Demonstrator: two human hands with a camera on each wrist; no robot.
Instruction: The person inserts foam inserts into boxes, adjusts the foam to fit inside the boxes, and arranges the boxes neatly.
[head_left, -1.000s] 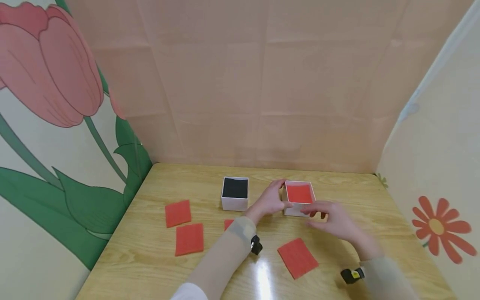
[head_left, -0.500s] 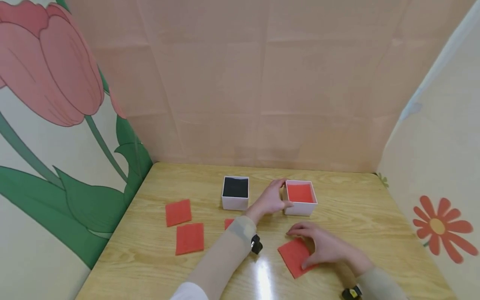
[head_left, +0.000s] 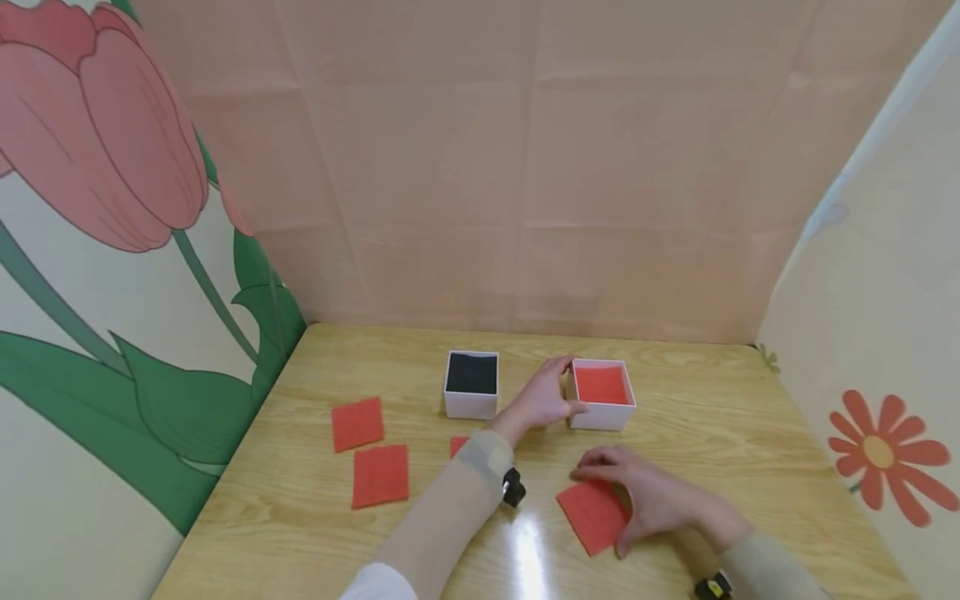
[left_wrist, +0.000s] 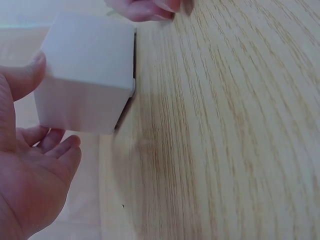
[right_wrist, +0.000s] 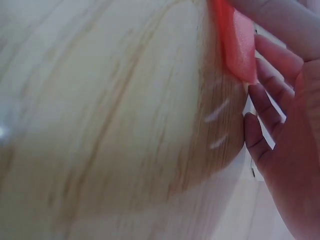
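Note:
In the head view, a white box (head_left: 602, 417) with a red piece (head_left: 600, 385) inside it stands toward the back of the table. My left hand (head_left: 542, 402) holds its left side, thumb at the front and fingers behind. The left wrist view has the box (left_wrist: 85, 105) from the side, between thumb and fingers. Nearer me, my right hand (head_left: 656, 497) grips a red square cloth (head_left: 591, 518) along its right side, fingers at the far corner and thumb at the near one. This cloth (right_wrist: 240, 47) appears between thumb and fingers in the right wrist view.
A second white box (head_left: 471, 406) with a black piece inside stands left of the first. Two red squares (head_left: 357, 424) lie on the left of the wooden table (head_left: 285, 533), and another red square (head_left: 458, 445) is partly behind my left forearm. Patterned sheets wall the table in.
My right hand has come away from the box's front, toward me, and down onto the red cloth, where its thumb has settled at the near corner. The left hand stays on the box.

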